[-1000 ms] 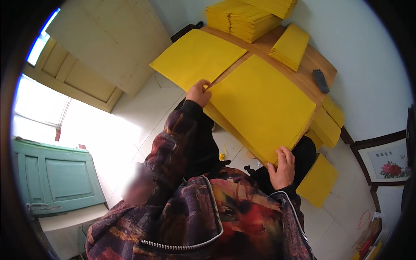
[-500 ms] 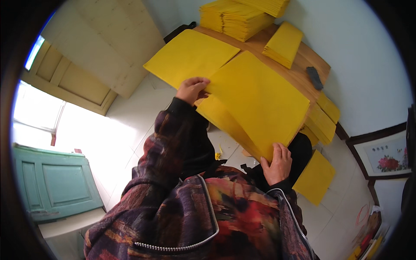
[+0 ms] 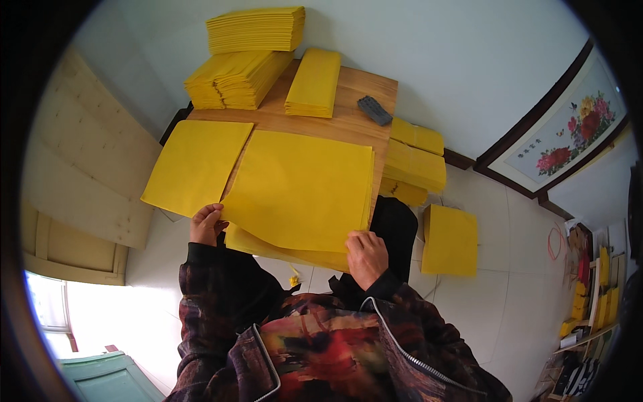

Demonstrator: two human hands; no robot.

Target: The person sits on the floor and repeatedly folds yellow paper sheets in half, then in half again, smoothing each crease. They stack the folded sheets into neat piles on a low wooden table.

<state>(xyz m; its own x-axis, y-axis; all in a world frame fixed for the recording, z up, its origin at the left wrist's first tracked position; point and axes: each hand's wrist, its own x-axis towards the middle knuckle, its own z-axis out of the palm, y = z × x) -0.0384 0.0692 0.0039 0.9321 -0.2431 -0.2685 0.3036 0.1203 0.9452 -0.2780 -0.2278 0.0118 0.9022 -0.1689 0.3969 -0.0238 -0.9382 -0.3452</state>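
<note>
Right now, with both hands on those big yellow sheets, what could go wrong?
The top yellow sheet lies askew on the pile, held only at its near corners by the left hand and right hand; it might slide or crease. The pile overhangs the wooden table, so sheets could slip to the floor.

wooden table [image 3: 348, 120], yellow sheets [image 3: 301, 187], yellow stacks [image 3: 238, 79]

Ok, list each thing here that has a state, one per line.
Left hand: fingers gripping the left corner of the top yellow sheet.
Right hand: fingers pressed on that sheet's near edge.
Top yellow sheet: flat on a pile, overhanging the wooden table.
Single sheet: flat, partly off the table.
Folded stacks: piled neatly.
Dark block: lying flat, untouched.
</note>
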